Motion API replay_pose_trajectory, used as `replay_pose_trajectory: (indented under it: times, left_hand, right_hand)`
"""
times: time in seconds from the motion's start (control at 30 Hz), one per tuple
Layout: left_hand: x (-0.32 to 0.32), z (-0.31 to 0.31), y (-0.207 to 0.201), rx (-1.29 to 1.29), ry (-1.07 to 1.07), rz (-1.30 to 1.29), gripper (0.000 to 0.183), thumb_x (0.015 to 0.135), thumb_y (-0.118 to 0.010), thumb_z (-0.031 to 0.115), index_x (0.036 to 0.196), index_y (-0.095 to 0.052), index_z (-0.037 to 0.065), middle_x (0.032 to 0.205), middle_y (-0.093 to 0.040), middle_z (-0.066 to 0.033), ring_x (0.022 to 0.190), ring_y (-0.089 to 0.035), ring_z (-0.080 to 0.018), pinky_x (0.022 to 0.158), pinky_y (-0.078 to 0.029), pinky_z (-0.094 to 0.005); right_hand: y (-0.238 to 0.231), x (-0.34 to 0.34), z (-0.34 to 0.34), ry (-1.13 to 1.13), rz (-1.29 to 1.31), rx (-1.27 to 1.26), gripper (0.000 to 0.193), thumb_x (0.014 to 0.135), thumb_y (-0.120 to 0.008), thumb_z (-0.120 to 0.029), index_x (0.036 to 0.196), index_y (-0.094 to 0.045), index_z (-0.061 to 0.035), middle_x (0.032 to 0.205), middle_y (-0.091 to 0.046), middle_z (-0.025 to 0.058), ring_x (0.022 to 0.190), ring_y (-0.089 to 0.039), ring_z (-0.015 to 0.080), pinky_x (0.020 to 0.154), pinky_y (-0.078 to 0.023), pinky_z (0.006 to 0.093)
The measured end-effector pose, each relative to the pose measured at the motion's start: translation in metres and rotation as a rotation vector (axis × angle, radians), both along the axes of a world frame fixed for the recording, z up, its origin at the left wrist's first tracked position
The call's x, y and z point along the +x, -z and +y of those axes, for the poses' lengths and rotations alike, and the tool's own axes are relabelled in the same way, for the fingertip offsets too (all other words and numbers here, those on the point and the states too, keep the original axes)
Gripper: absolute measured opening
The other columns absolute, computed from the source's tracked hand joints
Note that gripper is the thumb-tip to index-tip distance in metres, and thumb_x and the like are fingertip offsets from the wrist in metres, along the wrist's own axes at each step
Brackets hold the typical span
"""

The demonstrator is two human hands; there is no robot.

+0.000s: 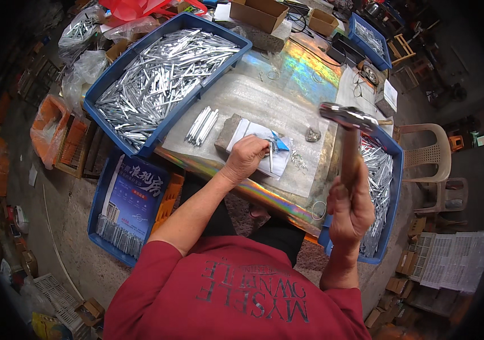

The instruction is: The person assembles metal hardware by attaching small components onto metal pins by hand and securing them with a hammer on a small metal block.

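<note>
My right hand (pixel 351 212) is wrapped round the wooden handle of a hammer (pixel 348 116), raised above the right side of the table with its metal head up. My left hand (pixel 246 157) is closed in a pinch on a slim silver metal strip (pixel 271 157). That strip stands over a white paper pad with a blue patch (pixel 279 143), laid over a grey block (pixel 228 132). Left of the block lies a small row of similar silver strips (pixel 201 126). Tiny metal pins (pixel 298 158) and a small greyish lump (pixel 313 134) sit right of the pad.
A big blue tray (pixel 90 107) heaped with silver strips stands at the table's left. Another blue bin (pixel 396 170) of strips is at the right, below the hammer. A lower blue crate (pixel 92 218) stands at left. Plastic chairs (pixel 426 150) are off to the right.
</note>
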State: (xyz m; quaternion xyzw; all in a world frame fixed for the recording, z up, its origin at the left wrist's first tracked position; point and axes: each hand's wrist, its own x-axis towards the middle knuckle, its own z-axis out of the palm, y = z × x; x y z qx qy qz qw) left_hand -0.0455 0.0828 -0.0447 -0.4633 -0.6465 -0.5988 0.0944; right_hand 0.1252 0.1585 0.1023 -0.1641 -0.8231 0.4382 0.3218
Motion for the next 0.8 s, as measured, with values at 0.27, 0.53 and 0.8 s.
replay_pose_trajectory:
  times: [0.27,0.53,0.8]
  left_hand:
    - [0.001,0.002,0.001,-0.011,0.017,0.025,0.012,0.064,-0.060,0.001,0.073,-0.052,0.003,0.063,-0.052,-0.0100,0.059,-0.050,-0.0266,0.053,-0.040,-0.0326]
    - [0.004,0.001,0.001,-0.013,-0.003,0.002,0.011,0.065,-0.058,-0.001,0.073,-0.051,0.003,0.062,-0.051,-0.0100,0.059,-0.050,-0.0266,0.053,-0.040,-0.0332]
    - [0.004,0.001,0.000,-0.005,0.008,0.022,0.011,0.064,-0.058,0.000,0.071,-0.050,0.004,0.063,-0.051,-0.0104,0.058,-0.050,-0.0268,0.053,-0.040,-0.0336]
  right_hand:
    - [0.014,-0.005,0.015,-0.134,-0.289,0.363,0.041,0.073,-0.055,0.000,0.112,-0.046,0.0007,0.092,-0.056,0.0202,0.079,-0.058,0.0275,0.070,-0.044,0.0311]
    - [0.013,-0.006,0.008,-0.080,-0.132,0.599,0.046,0.072,-0.054,0.002,0.116,-0.042,-0.0006,0.088,-0.057,0.0192,0.084,-0.057,0.0275,0.073,-0.044,0.0316]
    - [0.055,0.003,0.026,-0.019,-0.182,0.188,0.044,0.078,-0.051,-0.003,0.120,-0.039,-0.0042,0.062,-0.051,0.0055,0.049,-0.045,0.0083,0.045,-0.037,0.0205]
